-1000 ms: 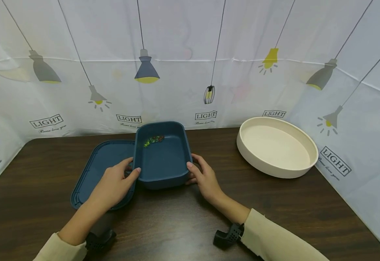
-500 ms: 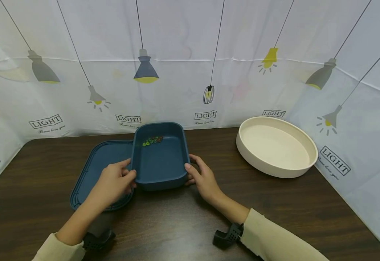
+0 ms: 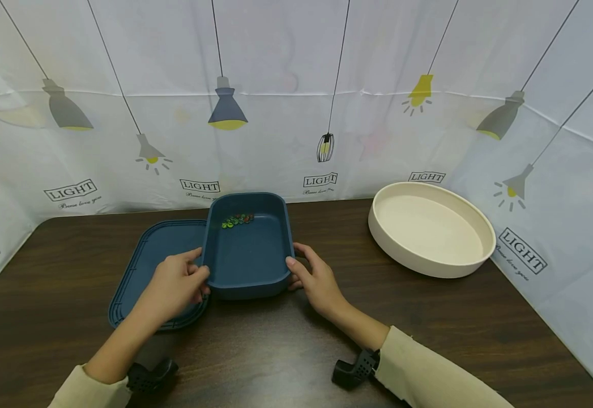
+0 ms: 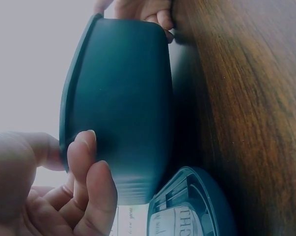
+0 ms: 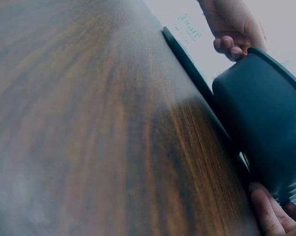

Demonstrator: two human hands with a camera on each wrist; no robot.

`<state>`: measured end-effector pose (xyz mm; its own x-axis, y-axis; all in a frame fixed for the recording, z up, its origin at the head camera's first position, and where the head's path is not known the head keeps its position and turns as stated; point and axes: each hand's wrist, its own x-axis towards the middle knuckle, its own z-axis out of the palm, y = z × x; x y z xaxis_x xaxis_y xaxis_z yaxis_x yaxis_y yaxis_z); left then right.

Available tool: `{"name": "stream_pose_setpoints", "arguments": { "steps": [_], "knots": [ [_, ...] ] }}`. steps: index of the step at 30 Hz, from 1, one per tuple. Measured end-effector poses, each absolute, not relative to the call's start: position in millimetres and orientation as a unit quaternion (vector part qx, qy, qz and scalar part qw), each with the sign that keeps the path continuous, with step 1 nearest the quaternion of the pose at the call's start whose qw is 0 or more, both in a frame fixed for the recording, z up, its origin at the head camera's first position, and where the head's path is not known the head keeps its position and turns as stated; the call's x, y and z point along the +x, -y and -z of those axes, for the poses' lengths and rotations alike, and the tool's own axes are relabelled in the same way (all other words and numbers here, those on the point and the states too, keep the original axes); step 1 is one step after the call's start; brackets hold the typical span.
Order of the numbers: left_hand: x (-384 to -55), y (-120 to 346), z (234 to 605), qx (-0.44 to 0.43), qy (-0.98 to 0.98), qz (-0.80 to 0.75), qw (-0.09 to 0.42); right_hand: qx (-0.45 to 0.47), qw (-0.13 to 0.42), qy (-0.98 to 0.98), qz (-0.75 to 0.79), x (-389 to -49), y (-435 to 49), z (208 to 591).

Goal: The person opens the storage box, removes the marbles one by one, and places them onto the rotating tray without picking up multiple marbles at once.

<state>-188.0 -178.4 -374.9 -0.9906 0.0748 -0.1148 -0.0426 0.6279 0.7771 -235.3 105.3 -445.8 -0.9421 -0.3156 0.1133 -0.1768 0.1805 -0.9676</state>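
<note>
A dark blue rectangular box point(image 3: 247, 255) without a cover stands in the middle of the head view. Several small green and reddish bead-like pieces point(image 3: 236, 220) lie inside, toward its far left. My left hand point(image 3: 176, 283) pinches the box's left rim between thumb and fingers, with the other fingers curled outside the wall in the left wrist view. On the opposite side, my right hand point(image 3: 319, 280) holds the box, thumb at the rim and fingers low against the wall. Under my left hand lies a matching blue lid point(image 3: 138, 272), partly covered by the box and hand.
A round cream tray point(image 3: 431, 226) with a raised wall stands at the back right of the dark wooden table point(image 3: 429, 328). Behind the table hangs a white curtain point(image 3: 276, 68) printed with lamps. Each wrist wears a black camera point(image 3: 354, 368).
The box has shifted slightly left and toward me, overlapping the lid. My left thumb has drawn back from over the box's inside to its left rim. The right hand has followed slightly left.
</note>
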Motion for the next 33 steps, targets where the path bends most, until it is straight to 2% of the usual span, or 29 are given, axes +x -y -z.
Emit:
{"name": "stream_pose_setpoints", "arguments": {
  "steps": [33],
  "knots": [
    [-184.7, 168.9, 379.8, 0.017, -0.902, -0.421, 0.092, -0.136, 0.033, -0.78, 0.61, -234.0, -105.4, 445.0]
  ]
}}
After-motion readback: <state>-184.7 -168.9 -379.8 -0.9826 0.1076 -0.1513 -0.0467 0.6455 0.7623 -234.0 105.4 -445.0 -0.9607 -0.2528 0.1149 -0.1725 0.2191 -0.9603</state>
